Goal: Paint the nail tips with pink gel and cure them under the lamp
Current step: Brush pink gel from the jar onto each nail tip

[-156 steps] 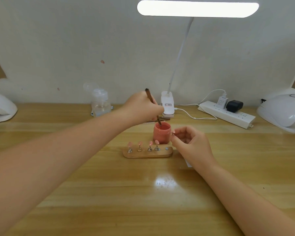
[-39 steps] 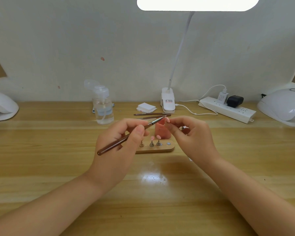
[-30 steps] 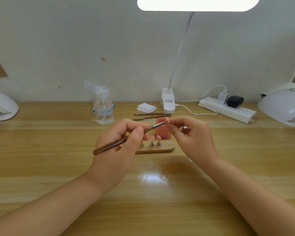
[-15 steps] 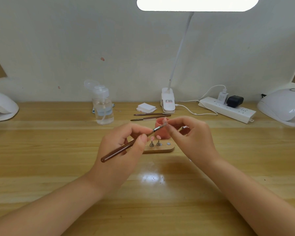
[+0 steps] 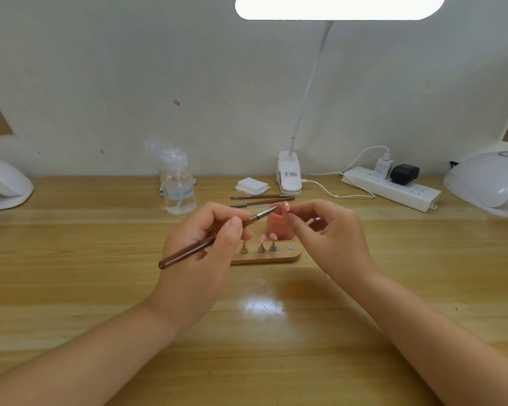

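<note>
Just beside the right grip's (image 5: 332, 230) nail tip (image 5: 286, 207): brush (image 5: 206, 242).

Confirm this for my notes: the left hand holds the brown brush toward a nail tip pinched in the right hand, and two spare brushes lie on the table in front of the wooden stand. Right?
Not quite. In the head view the two spare brushes lie behind the wooden stand, toward the wall, not in front of it. The rest holds: the left hand holds the brown brush toward the nail tip pinched in the right hand.

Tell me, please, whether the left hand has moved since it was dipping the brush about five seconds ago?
Yes. The left hand has come back toward the person from above the pink jar, and holds the brush level.
</note>
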`<state>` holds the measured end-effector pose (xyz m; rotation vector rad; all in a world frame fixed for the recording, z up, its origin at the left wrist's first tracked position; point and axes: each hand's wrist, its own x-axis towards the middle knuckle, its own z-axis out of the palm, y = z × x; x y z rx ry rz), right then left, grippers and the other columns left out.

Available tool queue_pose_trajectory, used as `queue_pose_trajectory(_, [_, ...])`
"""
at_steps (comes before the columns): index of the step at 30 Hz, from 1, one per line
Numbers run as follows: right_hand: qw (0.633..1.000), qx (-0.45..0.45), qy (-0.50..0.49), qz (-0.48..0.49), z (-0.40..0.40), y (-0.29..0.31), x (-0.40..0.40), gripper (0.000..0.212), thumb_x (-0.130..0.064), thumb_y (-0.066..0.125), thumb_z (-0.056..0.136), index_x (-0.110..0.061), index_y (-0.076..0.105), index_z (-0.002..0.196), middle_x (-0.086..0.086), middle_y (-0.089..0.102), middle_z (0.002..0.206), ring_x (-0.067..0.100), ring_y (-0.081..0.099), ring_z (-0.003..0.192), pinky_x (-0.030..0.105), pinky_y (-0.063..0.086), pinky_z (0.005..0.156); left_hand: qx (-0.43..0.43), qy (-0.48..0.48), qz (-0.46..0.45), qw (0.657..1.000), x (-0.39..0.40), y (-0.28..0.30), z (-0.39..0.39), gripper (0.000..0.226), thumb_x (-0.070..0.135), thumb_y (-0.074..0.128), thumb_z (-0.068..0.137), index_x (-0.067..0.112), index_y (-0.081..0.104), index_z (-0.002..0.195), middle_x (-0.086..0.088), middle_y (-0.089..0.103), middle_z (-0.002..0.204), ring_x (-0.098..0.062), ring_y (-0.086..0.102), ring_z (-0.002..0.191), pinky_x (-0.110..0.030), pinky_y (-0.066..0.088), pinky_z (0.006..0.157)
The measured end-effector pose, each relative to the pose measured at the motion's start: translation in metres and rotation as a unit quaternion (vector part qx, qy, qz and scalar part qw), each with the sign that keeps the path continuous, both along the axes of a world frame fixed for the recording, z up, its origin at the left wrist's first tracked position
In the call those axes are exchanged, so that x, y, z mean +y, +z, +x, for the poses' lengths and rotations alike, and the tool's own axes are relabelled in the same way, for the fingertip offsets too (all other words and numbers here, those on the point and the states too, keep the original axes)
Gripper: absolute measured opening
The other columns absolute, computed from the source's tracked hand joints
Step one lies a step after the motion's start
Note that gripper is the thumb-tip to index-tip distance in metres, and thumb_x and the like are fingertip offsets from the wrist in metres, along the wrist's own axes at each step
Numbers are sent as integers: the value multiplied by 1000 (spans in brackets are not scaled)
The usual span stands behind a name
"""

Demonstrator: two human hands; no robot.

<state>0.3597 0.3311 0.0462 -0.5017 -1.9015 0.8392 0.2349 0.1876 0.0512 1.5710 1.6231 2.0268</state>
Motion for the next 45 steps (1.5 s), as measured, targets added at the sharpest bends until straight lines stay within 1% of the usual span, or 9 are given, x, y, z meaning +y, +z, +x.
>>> queue_pose_trajectory(5, [1000, 0, 12, -9, -1, 0, -2, 6, -14, 70, 87, -14, 75, 89, -9, 74, 78, -6, 66, 65, 20, 48, 57, -22, -17, -18, 999, 2, -2, -1, 16, 32, 60, 87, 22, 70, 94, 4, 74, 83, -8, 69, 82, -15, 51, 73])
queue_pose_trajectory(9, [1000, -2, 17, -13, 0, -1, -1, 6, -12, 69, 87, -14, 75, 89, -10, 73, 79, -4, 68, 66, 12, 47, 57, -2, -24, 1, 1000, 0, -1, 0, 23, 30, 50, 84, 15, 67, 85, 2, 69, 73, -5, 65, 73, -10, 46, 70])
queue_pose_trajectory(11, [1000, -5, 11, -4, 0, -1, -1, 6, -13, 70, 86, -14, 75, 89, -12, 73, 79, -4, 66, 66, 14, 48, 57, -7, -22, 4, 1000, 0, 0, 0, 24, 31, 51, 86, 13, 67, 86, 3, 70, 74, -5, 66, 74, -9, 47, 70])
queue_pose_trajectory(15, [1000, -2, 13, 8, -1, -1, -1, 5, -14, 71, 86, -16, 75, 87, -18, 72, 81, -8, 64, 65, 14, 48, 57, -26, 1, -17, 1000, 2, 0, 0, 13, 28, 57, 90, 23, 68, 89, 7, 72, 80, -12, 69, 79, -17, 52, 70])
queue_pose_trajectory(22, [1000, 7, 18, -6, -1, -1, -1, 7, -11, 72, 84, -17, 75, 83, -23, 70, 78, -9, 63, 63, 10, 45, 56, -5, 9, -26, 1000, 1, -2, 0, 14, 30, 56, 90, 28, 68, 97, 9, 72, 88, -15, 69, 85, -26, 56, 74])
queue_pose_trajectory(27, [1000, 1, 23, -9, 0, 0, -1, 8, -8, 71, 84, -14, 74, 82, -17, 71, 84, -8, 64, 61, 10, 45, 55, 20, -13, -28, 999, -2, -2, 2, 18, 34, 52, 82, 26, 68, 88, 9, 71, 81, -5, 68, 81, -10, 48, 68])
queue_pose_trajectory(32, [1000, 5, 18, -5, 0, 0, -2, 6, -10, 72, 84, -15, 75, 81, -20, 70, 79, -9, 63, 62, 9, 44, 56, 4, -4, -17, 1000, 0, -3, 1, 18, 38, 53, 85, 33, 69, 92, 8, 71, 86, -14, 68, 84, -21, 53, 73])
queue_pose_trajectory(37, [1000, 0, 17, -7, 1, 1, -2, 10, -8, 71, 84, -17, 74, 80, -20, 69, 78, -9, 63, 61, 8, 44, 55, 19, -16, -21, 999, -1, -4, 0, 18, 34, 52, 84, 27, 68, 88, 8, 71, 80, -7, 67, 79, -12, 48, 69])
queue_pose_trajectory(45, [1000, -2, 12, -2, 0, 2, -3, 5, -10, 71, 85, -13, 74, 82, -19, 69, 76, -9, 63, 61, 11, 44, 53, -25, -28, -18, 999, 3, -4, 0, 13, 21, 56, 90, 21, 69, 91, 4, 72, 80, -8, 68, 80, -13, 50, 70])
